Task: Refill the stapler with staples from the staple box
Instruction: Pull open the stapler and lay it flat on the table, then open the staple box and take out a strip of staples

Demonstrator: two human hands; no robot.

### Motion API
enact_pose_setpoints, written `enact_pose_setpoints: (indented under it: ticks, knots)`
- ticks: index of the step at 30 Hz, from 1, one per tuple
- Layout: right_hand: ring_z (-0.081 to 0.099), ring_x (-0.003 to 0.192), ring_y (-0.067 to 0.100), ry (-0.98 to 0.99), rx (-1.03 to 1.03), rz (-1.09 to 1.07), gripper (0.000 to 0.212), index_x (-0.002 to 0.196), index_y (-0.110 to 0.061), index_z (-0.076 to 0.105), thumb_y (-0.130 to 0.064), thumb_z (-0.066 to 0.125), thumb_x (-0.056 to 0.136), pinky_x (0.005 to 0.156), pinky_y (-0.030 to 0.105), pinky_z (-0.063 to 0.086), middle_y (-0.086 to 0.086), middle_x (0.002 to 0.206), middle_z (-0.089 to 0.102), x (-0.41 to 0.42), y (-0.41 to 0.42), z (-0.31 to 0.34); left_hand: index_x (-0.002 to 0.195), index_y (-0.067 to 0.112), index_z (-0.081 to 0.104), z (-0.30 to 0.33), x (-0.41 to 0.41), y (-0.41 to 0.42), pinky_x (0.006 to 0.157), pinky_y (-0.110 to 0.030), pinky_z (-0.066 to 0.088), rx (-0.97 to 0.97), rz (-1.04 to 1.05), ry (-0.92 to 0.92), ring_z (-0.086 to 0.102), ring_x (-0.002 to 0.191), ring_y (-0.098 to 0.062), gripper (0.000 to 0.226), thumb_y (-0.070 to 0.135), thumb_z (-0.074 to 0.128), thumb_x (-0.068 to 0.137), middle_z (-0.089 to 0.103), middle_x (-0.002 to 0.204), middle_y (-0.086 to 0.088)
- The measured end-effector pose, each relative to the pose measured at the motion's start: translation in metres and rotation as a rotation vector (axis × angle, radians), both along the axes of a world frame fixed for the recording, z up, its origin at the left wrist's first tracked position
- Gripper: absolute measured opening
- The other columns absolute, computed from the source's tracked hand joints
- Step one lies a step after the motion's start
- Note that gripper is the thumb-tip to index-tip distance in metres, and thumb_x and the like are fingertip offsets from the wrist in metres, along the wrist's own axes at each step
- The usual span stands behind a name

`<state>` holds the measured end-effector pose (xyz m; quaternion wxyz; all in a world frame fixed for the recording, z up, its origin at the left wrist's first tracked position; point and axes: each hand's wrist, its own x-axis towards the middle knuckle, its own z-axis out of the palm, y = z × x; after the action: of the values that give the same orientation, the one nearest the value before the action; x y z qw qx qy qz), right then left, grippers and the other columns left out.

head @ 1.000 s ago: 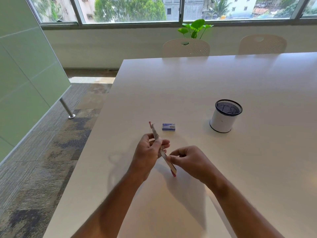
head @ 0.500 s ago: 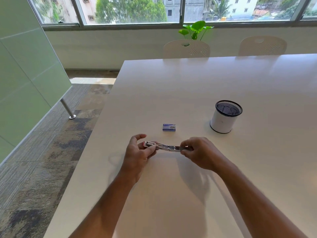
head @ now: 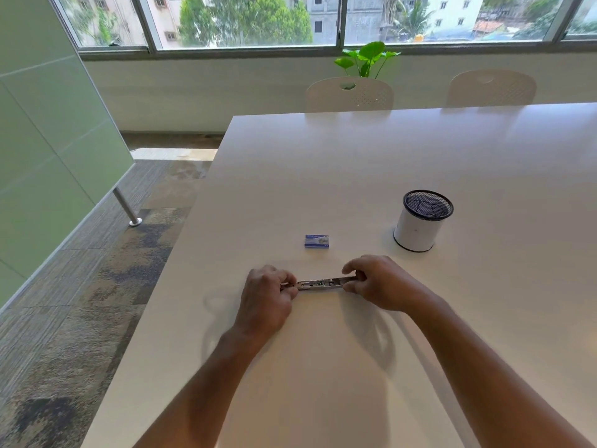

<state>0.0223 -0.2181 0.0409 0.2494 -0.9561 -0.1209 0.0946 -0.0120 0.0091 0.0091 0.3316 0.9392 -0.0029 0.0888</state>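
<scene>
White tabletop now carries the stapler, lowered flat and opened out, pinched endwise between left hand and right hand; staple box waits untouched just beyond.

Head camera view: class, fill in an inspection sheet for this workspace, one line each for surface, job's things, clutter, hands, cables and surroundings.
Surface: white table, glossy.
Job's things: stapler opened out flat, held level just above the table; staple box lies shut beyond it, untouched.
Clutter: white mesh pen cup right of the box.
Hands: left hand pinches the stapler's left end; right hand grips its right end.
Cables: nothing seen.
Surroundings: two chairs, plant, windows, green partition, carpet.
</scene>
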Motion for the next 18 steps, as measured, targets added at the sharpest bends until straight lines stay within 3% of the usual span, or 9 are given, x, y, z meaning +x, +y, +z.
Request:
enact_pose_setpoints:
  ticks: [3, 6, 9, 13, 15, 18]
  knots:
    - [0.056, 0.075, 0.013, 0.029, 0.133, -0.102, 0.013, 0.103, -0.022, 0.071, -0.017, 0.063, 0.094, 0.068, 0.022, 0.044, -0.009, 0.08, 0.058, 0.006, -0.005, 0.008, 0.102, 0.018, 0.08, -0.001, 0.001, -0.001, 0.086, -0.029, 0.042, 0.005, -0.017, -0.01, 0.055, 0.102, -0.025, 0.016, 0.016, 0.077, 0.086, 0.07, 0.099, -0.004]
    - [0.061, 0.076, 0.025, 0.0, 0.359, -0.247, 0.04, 0.078, -0.021, 0.066, 0.009, 0.045, 0.092, 0.071, 0.026, 0.051, 0.001, 0.081, 0.064, 0.019, -0.011, 0.02, 0.104, 0.02, 0.079, -0.002, 0.002, 0.0, 0.089, -0.029, 0.043, 0.0, -0.046, -0.013, 0.054, 0.103, -0.023, 0.019, 0.014, 0.075, 0.088, 0.07, 0.102, -0.002]
    - [0.065, 0.073, 0.027, -0.108, 0.563, -0.343, 0.042, 0.079, -0.012, 0.066, 0.018, 0.039, 0.09, 0.075, 0.027, 0.055, 0.013, 0.083, 0.066, 0.029, -0.024, 0.047, 0.105, 0.02, 0.079, -0.004, 0.002, 0.001, 0.095, -0.035, 0.045, -0.012, -0.075, -0.024, 0.056, 0.104, -0.023, 0.02, 0.01, 0.073, 0.089, 0.072, 0.103, 0.0]
    - [0.073, 0.086, 0.033, -0.357, 0.47, -0.455, 0.025, 0.094, -0.002, 0.076, 0.01, 0.055, 0.087, 0.092, 0.043, 0.059, 0.018, 0.089, 0.074, 0.044, -0.053, 0.074, 0.103, 0.02, 0.08, -0.005, 0.0, 0.001, 0.095, -0.035, 0.046, -0.025, -0.089, -0.024, 0.056, 0.104, -0.021, 0.02, 0.008, 0.072, 0.089, 0.072, 0.102, 0.002]
    - [0.071, 0.098, 0.033, -0.471, 0.297, -0.504, 0.026, 0.098, -0.005, 0.078, 0.003, 0.058, 0.085, 0.098, 0.041, 0.055, 0.017, 0.097, 0.077, 0.051, -0.066, 0.079, 0.102, 0.021, 0.08, -0.006, -0.001, 0.002, 0.095, -0.036, 0.047, -0.03, -0.096, -0.024, 0.056, 0.104, -0.022, 0.02, 0.008, 0.071, 0.089, 0.072, 0.101, 0.003]
    - [0.067, 0.108, 0.034, -0.48, 0.143, -0.522, 0.028, 0.102, -0.009, 0.079, -0.002, 0.056, 0.086, 0.098, 0.036, 0.053, 0.016, 0.106, 0.077, 0.059, -0.078, 0.081, 0.101, 0.02, 0.079, -0.007, -0.003, 0.002, 0.095, -0.037, 0.047, -0.033, -0.101, -0.031, 0.057, 0.105, -0.022, 0.019, 0.008, 0.071, 0.089, 0.072, 0.101, 0.003]
